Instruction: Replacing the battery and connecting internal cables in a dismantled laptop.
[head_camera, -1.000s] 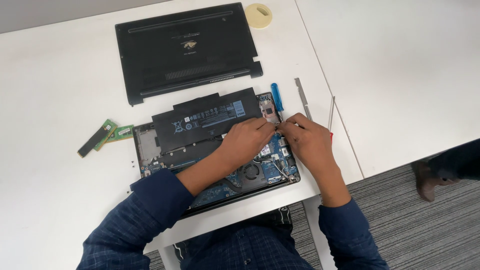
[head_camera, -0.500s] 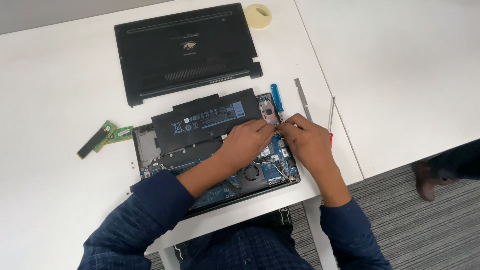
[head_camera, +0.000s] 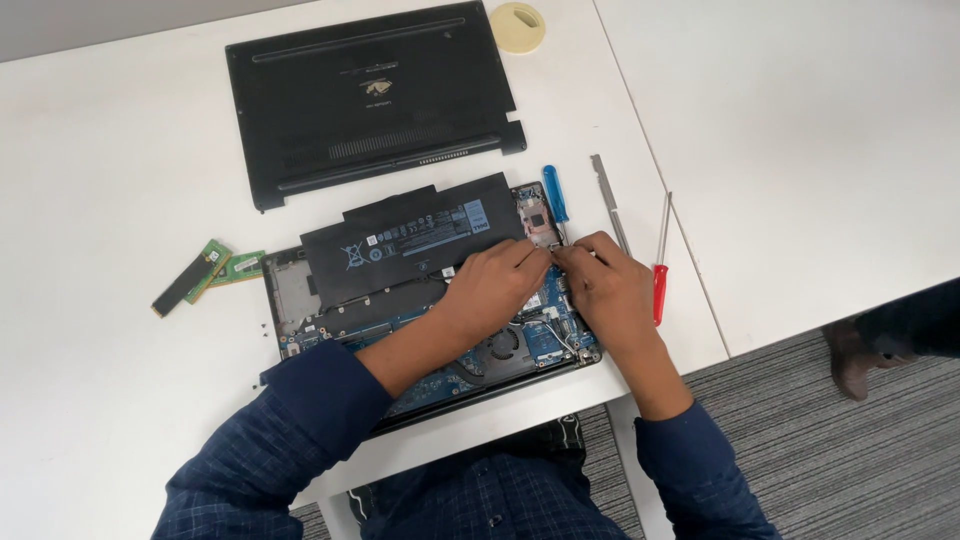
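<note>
An open laptop base (head_camera: 300, 300) lies on the white table with its circuit board and fan exposed. A long black battery (head_camera: 410, 240) sits across its upper half. My left hand (head_camera: 495, 290) reaches over the board, fingers curled, with the tips at the laptop's upper right corner. My right hand (head_camera: 605, 290) comes in from the right edge. Its fingertips meet the left hand's beside a small copper-coloured plate (head_camera: 537, 218). Whatever sits between the fingertips is hidden. Dark blue sleeves cover both arms.
The removed black bottom cover (head_camera: 370, 95) lies behind the laptop. Two memory sticks (head_camera: 205, 272) rest at the left. A blue-handled tool (head_camera: 555, 192), a grey metal bar (head_camera: 608, 200) and a red-handled screwdriver (head_camera: 660, 275) lie at the right. A roll of tape (head_camera: 517, 25) sits far back. Another person's shoe (head_camera: 850, 360) shows at the right.
Both hands stay at the laptop's upper right corner. Only the fingertips have shifted slightly.
</note>
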